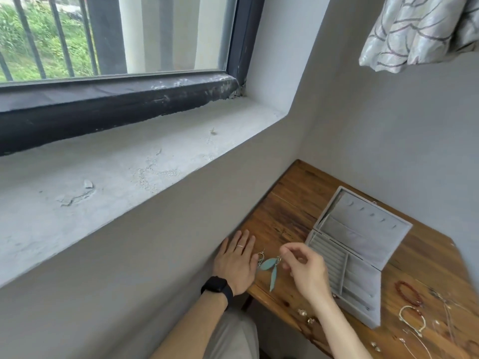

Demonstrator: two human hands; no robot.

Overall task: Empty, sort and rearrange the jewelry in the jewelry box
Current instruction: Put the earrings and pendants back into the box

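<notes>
earrings pinched in r hand, jewelry box open beside it

head view: wooden table (285, 216) sits in a corner under a concrete window sill (129, 172). l hand (237, 263) lies flat on the table's left end, palm down, fingers straight & close together, gripping nothing. it has a thin ring on one finger & a black watch (217, 287) on the wrist.

just right of it are two teal leaf earrings (267, 264). one lies on the wood w/ its hoop next to the l hand's fingers. the nearer earring (273, 278) points at the front edge, hook end up at the r hand's fingertips. r hand (303, 268) is between the earrings & the box, thumb & forefinger curled together on that hook end, pinching it; other fingers loosely bent.

jewelry box (363, 301), grey velvet, stands just right of the r hand. its lid (363, 229) is swung back & tilted up, w/ a row of small hooks near the top. base has ring rolls (329, 260) in the left part & divided slots on the right, grey lining showing.

right of the box on the wood: a dark red bead bracelet (409, 294), a pale bracelet (412, 320) w/ a few red beads closer in, & thin chains (445, 307) at the far right, blurred. small metal pieces (302, 312) lie near the front edge by the r forearm, too small to tell what they are.

patterned grey fabric (420, 29) hangs top right. dark window frame (116, 99) runs above the sill.
</notes>
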